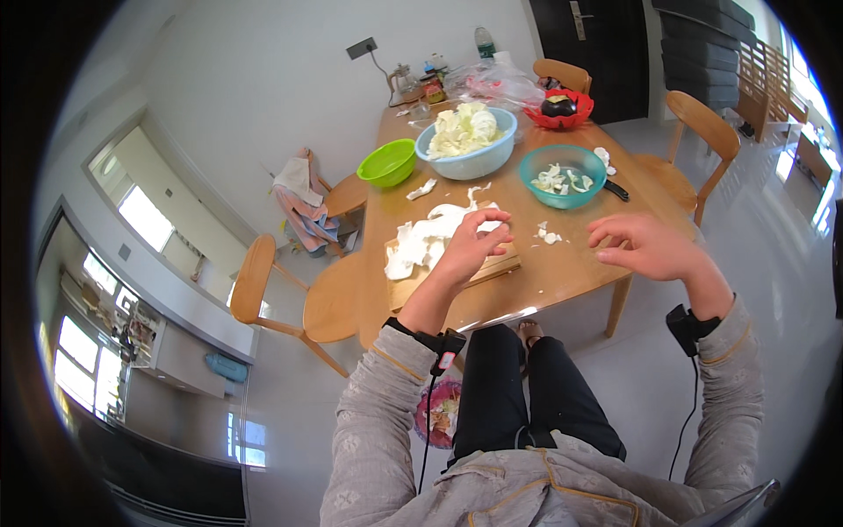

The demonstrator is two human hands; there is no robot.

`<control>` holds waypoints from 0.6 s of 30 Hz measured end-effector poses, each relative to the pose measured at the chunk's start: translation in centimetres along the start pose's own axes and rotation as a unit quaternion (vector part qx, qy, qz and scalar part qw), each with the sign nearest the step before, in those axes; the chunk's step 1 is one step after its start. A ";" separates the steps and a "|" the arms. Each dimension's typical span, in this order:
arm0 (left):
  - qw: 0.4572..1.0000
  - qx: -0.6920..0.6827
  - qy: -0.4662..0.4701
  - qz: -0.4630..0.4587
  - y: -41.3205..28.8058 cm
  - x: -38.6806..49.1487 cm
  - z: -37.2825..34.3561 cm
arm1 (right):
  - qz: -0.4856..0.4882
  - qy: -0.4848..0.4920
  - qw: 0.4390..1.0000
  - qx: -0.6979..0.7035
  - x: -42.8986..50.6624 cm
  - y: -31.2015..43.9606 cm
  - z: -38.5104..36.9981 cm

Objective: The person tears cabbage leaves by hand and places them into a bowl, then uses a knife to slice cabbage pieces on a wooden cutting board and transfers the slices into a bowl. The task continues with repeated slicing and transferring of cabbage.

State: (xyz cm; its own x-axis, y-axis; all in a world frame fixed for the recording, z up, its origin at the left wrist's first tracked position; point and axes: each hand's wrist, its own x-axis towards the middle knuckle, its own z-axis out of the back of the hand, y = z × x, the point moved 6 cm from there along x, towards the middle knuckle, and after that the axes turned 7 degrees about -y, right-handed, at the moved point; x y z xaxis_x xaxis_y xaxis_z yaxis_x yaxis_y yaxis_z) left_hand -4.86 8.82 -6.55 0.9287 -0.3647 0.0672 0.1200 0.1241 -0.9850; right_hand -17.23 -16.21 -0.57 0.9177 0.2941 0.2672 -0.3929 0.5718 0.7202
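Note:
My left hand [475,242] hovers over the right part of a wooden cutting board [494,269], fingers curled and apart, with nothing seen in it. White, overexposed leaf pieces [421,244] that look like cabbage cover much of the board. To the right, my right hand [649,247] is held above the table, thumb and fingers parted around nothing. Small white scraps [546,234] lie on the tabletop between both hands. Beyond my right hand is a teal translucent bowl [563,178] with leaf pieces inside. A knife's black handle [616,191] sticks out beside that bowl.
A light blue basin [471,168] heaped with cabbage leaves [464,130] stands farther back. Left of it is a green bowl [388,165]; a red basket [560,120] holds an eggplant [558,106]. Chairs [329,300] flank the wooden table [527,283]. A pink bin [440,415] with scraps sits below.

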 end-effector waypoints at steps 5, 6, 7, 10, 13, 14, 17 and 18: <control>0.994 -0.009 -0.112 0.004 3.8 -1.8 7.2 | 0.013 0.048 0.999 -0.005 4.7 -1.0 -6.8; 0.991 -0.012 -0.137 -0.006 4.3 -2.2 8.3 | 0.004 0.059 0.998 -0.005 5.8 -1.8 -8.4; 0.983 0.027 -0.179 -0.037 5.0 -2.5 9.7 | -0.006 0.070 0.998 -0.005 7.0 -2.9 -10.2; 0.944 0.110 -0.288 -0.120 8.7 -4.1 14.6 | -0.033 0.044 0.996 -0.070 9.5 -4.5 -14.9; 0.863 0.290 -0.383 -0.157 11.4 -5.5 16.3 | -0.017 -0.004 0.990 -0.141 10.2 -7.2 -17.5; 0.876 0.281 -0.367 -0.140 12.9 -5.4 16.6 | -0.005 -0.018 0.987 -0.158 10.1 -7.9 -17.7; 0.904 0.262 -0.326 -0.081 14.9 -5.3 18.0 | 0.013 -0.073 0.991 -0.113 10.8 -8.1 -18.2; 0.916 0.250 -0.307 -0.058 14.4 -5.3 17.5 | 0.014 -0.067 0.991 -0.116 10.9 -8.4 -18.1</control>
State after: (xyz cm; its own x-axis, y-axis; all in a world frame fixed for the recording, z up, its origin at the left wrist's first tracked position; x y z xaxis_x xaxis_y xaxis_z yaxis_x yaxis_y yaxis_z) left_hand -1.94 28.75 -18.33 0.9035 0.1663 0.3950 0.2338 0.5812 -0.7794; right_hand -5.03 -3.92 -15.32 0.8997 0.2175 0.3784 -0.4073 0.7298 0.5490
